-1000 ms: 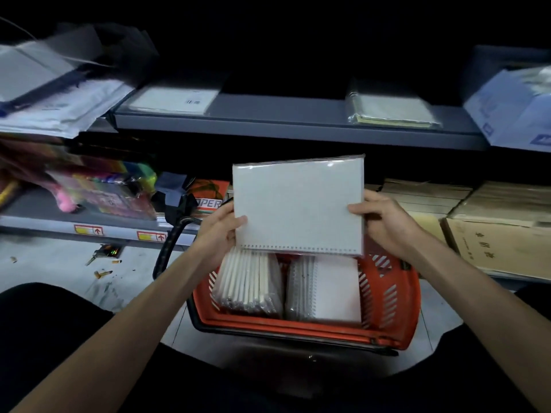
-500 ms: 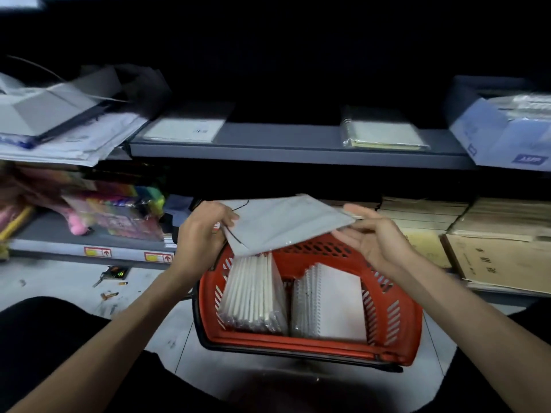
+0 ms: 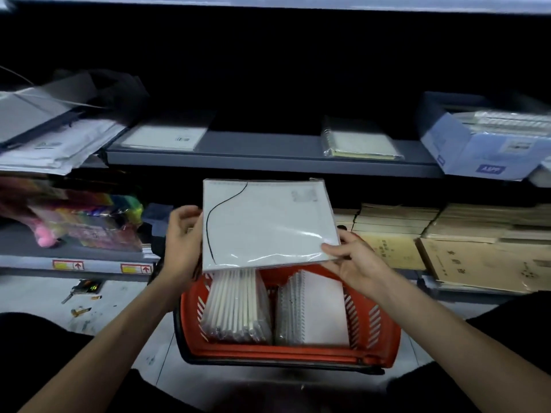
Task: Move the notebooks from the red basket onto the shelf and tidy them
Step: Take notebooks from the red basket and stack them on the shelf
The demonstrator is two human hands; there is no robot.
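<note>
A white notebook (image 3: 268, 225) in clear wrap, with a black elastic cord across its left side, hangs above the red basket (image 3: 372, 332). My left hand (image 3: 183, 242) grips its left edge and my right hand (image 3: 354, 260) pinches its lower right corner. Inside the basket stand two packs of wrapped notebooks (image 3: 238, 308), upright on their edges. The grey shelf (image 3: 268, 149) above holds a white notebook (image 3: 167, 138) at the left and a wrapped spiral notebook (image 3: 360, 143) at the right.
A blue cardboard box (image 3: 483, 144) sits at the shelf's right end, and papers and folders (image 3: 47, 138) are piled at its left. The lower shelf carries colourful packages (image 3: 86, 219) on the left and brown booklets (image 3: 447, 242) on the right. Small debris (image 3: 83, 293) lies on the floor.
The notebook was turned over from upright through flat and now faces me with its corded side up, raised slightly toward the shelf. My view tilted upward.
</note>
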